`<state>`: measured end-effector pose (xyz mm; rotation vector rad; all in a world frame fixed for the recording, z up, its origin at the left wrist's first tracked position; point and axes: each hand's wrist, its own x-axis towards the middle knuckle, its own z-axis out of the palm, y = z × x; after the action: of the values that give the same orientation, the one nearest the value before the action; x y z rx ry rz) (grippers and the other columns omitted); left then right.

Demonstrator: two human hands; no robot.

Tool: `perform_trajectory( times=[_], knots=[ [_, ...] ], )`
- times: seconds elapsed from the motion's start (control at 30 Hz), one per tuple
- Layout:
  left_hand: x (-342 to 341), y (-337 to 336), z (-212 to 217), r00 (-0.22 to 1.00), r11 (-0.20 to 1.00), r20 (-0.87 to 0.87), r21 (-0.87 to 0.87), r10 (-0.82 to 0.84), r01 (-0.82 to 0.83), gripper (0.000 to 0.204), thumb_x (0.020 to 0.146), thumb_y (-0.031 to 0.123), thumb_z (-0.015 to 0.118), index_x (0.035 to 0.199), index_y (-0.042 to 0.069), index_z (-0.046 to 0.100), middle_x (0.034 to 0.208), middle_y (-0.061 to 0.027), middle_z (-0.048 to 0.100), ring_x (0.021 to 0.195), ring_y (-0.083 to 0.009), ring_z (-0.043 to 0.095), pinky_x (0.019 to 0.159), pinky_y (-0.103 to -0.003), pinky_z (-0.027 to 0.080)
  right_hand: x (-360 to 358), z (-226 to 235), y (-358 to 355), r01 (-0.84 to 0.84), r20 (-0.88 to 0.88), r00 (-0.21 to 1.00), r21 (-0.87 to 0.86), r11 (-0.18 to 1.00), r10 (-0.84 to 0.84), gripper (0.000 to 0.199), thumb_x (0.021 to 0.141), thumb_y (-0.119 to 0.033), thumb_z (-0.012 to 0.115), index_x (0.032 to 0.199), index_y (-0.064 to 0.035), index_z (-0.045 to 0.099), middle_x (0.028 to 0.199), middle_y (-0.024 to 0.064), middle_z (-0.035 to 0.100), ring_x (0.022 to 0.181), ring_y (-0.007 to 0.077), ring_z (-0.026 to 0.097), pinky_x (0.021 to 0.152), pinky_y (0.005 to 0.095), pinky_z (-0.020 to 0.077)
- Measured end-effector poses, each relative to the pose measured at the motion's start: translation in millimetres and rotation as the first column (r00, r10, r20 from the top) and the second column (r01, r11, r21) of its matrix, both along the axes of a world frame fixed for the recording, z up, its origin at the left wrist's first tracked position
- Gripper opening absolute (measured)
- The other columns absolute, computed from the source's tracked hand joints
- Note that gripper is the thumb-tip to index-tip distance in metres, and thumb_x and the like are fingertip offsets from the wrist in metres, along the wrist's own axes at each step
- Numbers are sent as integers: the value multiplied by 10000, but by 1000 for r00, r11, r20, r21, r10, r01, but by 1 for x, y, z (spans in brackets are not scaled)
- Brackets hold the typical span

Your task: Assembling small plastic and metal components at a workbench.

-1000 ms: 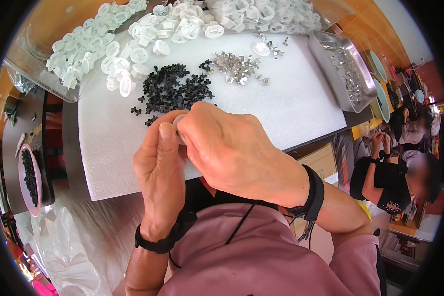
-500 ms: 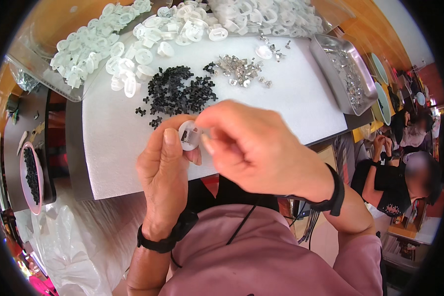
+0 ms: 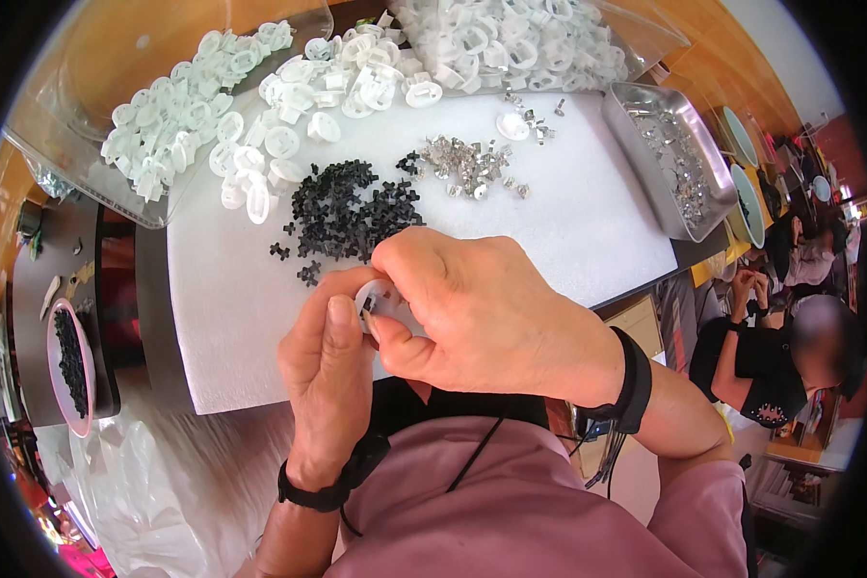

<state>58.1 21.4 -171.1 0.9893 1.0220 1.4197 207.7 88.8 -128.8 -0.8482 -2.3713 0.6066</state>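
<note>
My left hand (image 3: 328,352) pinches a round white plastic piece (image 3: 367,292) between thumb and fingers, just above the near edge of the white mat. A small black part shows inside the piece's slot. My right hand (image 3: 482,313) covers the piece's right side, its thumb and fingers closed against it; whether they hold a small part of their own is hidden. Beyond my hands lies a heap of small black cross-shaped parts (image 3: 342,212). Small shiny metal clips (image 3: 465,162) are piled to the right of it. Many more white plastic pieces (image 3: 284,143) lie along the far side.
The white foam mat (image 3: 588,193) covers the table. A metal tray (image 3: 713,207) of clips stands at its right edge. Clear plastic bags (image 3: 511,48) of white pieces lie at the back. A pink bowl (image 3: 86,385) of black parts sits left. Another person (image 3: 742,352) sits at right.
My right hand has closed in on the white piece, its fingers now pressed to it and hiding more of it. The view has tilted slightly, so the table appears lower.
</note>
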Motion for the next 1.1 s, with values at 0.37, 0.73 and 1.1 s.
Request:
perform_trajectory(
  times=[0.37,0.73,1.1],
  knots=[
    [2,2,-2,998,1000,69,13,2,-2,392,1020,278,439,1224,-46,523,1131,-97,596,1034,-142,554,914,-299,433,-3,0,-4,54,61,997,-19,998,-53,319,754,-162,681,942,-10,474,768,127,568,597,313,596,492,382,483],
    [4,4,4,975,999,218,-42,40,-31,389,1027,274,421,1210,-55,520,1137,-106,593,1040,-158,560,918,-303,442,-3,0,-8,18,-93,996,156,988,-3,361,706,-87,727,975,-33,493,774,76,521,542,252,566,436,328,430],
    [5,5,4,974,997,225,-69,39,-24,375,1013,260,456,1215,-49,522,1130,-89,602,1044,-157,570,922,-304,447,-9,-13,-4,-4,-99,995,240,971,29,256,736,-27,683,903,-32,489,735,69,511,509,224,545,383,329,407]
  ],
)
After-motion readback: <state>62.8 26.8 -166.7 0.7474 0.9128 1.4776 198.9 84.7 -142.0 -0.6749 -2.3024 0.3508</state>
